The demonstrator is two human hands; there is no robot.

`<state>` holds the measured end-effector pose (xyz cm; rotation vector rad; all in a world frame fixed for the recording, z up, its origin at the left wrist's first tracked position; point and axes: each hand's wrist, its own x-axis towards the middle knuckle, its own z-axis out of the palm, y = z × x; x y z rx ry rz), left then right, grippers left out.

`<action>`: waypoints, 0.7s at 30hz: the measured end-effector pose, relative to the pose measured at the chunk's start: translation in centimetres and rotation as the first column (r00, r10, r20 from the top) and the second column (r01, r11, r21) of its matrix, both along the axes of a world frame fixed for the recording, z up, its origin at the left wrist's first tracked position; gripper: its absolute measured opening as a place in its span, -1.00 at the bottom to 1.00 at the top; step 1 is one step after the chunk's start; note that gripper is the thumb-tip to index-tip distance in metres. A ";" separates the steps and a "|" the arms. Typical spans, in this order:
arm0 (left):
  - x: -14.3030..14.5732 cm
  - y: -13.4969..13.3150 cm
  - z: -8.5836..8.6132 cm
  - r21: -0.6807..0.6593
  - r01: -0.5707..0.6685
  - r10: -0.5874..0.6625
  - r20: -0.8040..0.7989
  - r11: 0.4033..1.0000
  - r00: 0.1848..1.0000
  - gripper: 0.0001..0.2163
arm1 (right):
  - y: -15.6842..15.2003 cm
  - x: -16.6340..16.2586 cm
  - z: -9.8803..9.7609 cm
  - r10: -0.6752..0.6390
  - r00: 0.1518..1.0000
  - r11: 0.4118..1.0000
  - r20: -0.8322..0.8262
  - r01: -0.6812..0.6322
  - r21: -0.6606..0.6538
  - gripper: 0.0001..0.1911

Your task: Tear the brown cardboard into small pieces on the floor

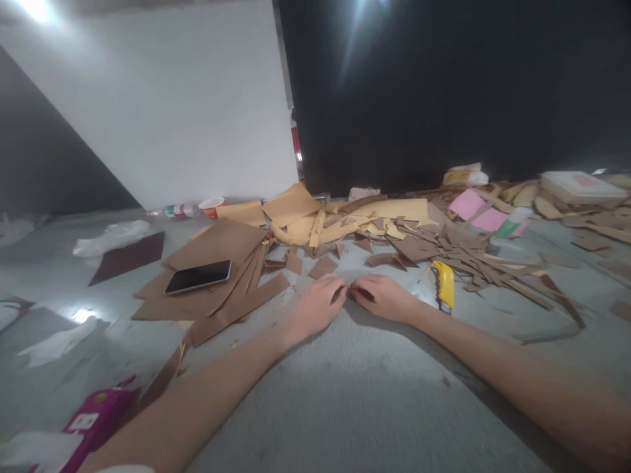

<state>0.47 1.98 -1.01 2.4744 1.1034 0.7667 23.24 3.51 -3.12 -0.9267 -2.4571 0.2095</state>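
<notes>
My left hand (318, 303) and my right hand (383, 297) rest knuckles-up on the grey table (355, 394), fingertips meeting in the middle. Both are curled into a pinch around a small brown scrap that barely shows between them. A yellow utility knife (444, 284) lies just right of my right hand. Brown cardboard sheets (217, 276) with a black phone (198, 276) on top lie left of my left hand. Small cardboard offcuts (323, 266) sit just beyond my fingers.
A heap of cardboard strips and scraps (444, 246) spreads to the back right, with pink paper (473, 209) and a white box (582, 186). A red cup (211, 206), a plastic bottle (180, 211), a dark sheet (129, 256) and a magenta packet (93, 420) lie left.
</notes>
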 end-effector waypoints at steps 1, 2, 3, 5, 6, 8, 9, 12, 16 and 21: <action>0.0 0.0 -0.1 0.002 0.001 -0.001 0.003 1.000 1.000 -0.82 | 0.0 0.0 0.0 0.001 1.000 1.000 0.000 -0.001 -0.001 -0.80; 0.0 0.0 -0.1 0.002 0.003 -0.003 0.006 1.000 1.000 -0.83 | 0.0 0.0 0.0 0.001 1.000 1.000 0.001 -0.001 -0.002 -0.80; 0.0 0.1 -0.2 0.001 0.004 -0.004 0.009 1.000 1.000 -0.83 | 0.0 0.0 0.0 0.000 1.000 1.000 0.002 0.000 -0.003 -0.80; 0.0 0.1 -0.2 -0.003 0.004 -0.004 0.011 1.000 1.000 -0.83 | 0.0 0.0 0.0 0.000 1.000 1.000 0.005 0.000 -0.004 -0.80; 0.0 0.1 -0.2 -0.005 0.004 -0.004 0.012 1.000 1.000 -0.83 | 0.0 0.0 0.0 0.001 1.000 1.000 0.006 -0.001 -0.001 -0.80; 0.0 0.1 -0.2 -0.006 0.005 -0.005 0.014 1.000 1.000 -0.83 | 0.0 0.0 0.0 0.004 1.000 1.000 0.008 -0.004 0.003 -0.80; 0.0 0.1 -0.2 -0.006 0.006 -0.006 0.015 1.000 1.000 -0.82 | 0.1 0.0 -0.1 0.005 1.000 1.000 0.008 -0.005 0.005 -0.80; 0.0 0.1 -0.1 -0.007 0.012 -0.012 0.013 1.000 1.000 -0.83 | 0.1 0.0 0.0 0.002 1.000 1.000 0.010 -0.002 0.010 -0.79; -0.1 0.1 -0.2 -0.004 0.011 -0.011 0.008 1.000 1.000 -0.82 | 0.0 0.0 0.0 -0.002 1.000 1.000 0.006 0.002 0.016 -0.79; 0.0 0.1 -0.2 -0.003 0.011 -0.011 0.007 1.000 1.000 -0.83 | 0.0 0.0 0.1 0.002 1.000 1.000 0.013 -0.002 0.013 -0.80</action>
